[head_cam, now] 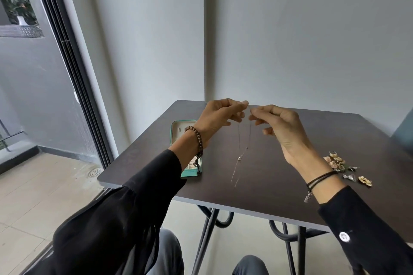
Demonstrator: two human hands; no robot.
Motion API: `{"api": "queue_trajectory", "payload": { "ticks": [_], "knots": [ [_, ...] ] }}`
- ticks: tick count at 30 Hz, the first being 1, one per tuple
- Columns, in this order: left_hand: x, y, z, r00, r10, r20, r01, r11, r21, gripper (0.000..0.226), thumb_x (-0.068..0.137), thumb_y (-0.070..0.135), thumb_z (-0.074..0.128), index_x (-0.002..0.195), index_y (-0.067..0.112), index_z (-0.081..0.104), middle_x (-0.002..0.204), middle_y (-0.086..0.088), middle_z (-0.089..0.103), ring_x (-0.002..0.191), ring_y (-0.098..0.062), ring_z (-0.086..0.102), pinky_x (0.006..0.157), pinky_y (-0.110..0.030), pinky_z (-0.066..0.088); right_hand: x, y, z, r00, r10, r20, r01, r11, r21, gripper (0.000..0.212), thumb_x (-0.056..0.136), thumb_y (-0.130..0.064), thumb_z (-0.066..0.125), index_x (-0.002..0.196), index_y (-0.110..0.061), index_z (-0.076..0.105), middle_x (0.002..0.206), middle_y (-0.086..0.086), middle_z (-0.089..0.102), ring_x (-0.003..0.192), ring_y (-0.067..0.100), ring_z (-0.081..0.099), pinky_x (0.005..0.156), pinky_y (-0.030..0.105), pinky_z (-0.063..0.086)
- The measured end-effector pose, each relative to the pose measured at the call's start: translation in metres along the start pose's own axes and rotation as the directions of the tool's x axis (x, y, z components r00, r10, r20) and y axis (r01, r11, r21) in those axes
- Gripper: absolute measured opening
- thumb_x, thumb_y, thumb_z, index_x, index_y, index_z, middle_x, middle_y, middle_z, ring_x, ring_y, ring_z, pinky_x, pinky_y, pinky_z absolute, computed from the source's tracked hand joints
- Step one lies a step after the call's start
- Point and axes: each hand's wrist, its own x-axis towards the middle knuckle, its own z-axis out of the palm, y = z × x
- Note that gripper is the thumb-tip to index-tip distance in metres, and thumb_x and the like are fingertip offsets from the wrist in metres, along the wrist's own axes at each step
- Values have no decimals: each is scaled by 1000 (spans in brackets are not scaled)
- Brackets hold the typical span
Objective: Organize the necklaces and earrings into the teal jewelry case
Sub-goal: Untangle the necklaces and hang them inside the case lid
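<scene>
left grip and right grip each pinching the thin necklace up top, likely straightening it | tail trailing on table below | open teal jewelry case waiting under left wrist | earrings lying beside right wrist

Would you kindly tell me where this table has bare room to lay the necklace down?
Bare top lies along the near edge of the table, between the teal jewelry case and the earring pile, and in the far right corner behind the right hand. Crowded: the right edge by that pile, and mid-table, where the necklace dangles.
</scene>
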Motion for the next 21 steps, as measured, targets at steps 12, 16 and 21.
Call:
{"api": "queue_trajectory", "payload": {
  "ticks": [12,16,21],
  "knots": [
    [1,2,3,1000,25,-4,-26,998,-61,25,88,34,73,88,9,70,65,4,51,49,-10,42,54,-19,38,5,10,-11,998,69,13,-70,993,91,14,81,-23,83,90,-13,78,74,-6,64,72,14,58,83,32,56],
    [1,0,1,999,25,-42,-30,993,-115,25,88,34,73,91,10,68,67,5,56,53,-10,49,59,-20,44,1,19,-15,994,102,37,-104,994,44,26,77,-28,86,93,-10,78,75,-4,67,73,14,58,84,33,55],
    [2,-6,-8,994,-18,-103,-3,980,-198,21,90,34,71,88,14,65,70,6,62,58,-12,58,74,-31,48,-5,33,-24,981,186,50,-187,982,24,44,66,-42,86,92,-8,77,75,0,68,76,17,63,86,36,55]
  ]
}}
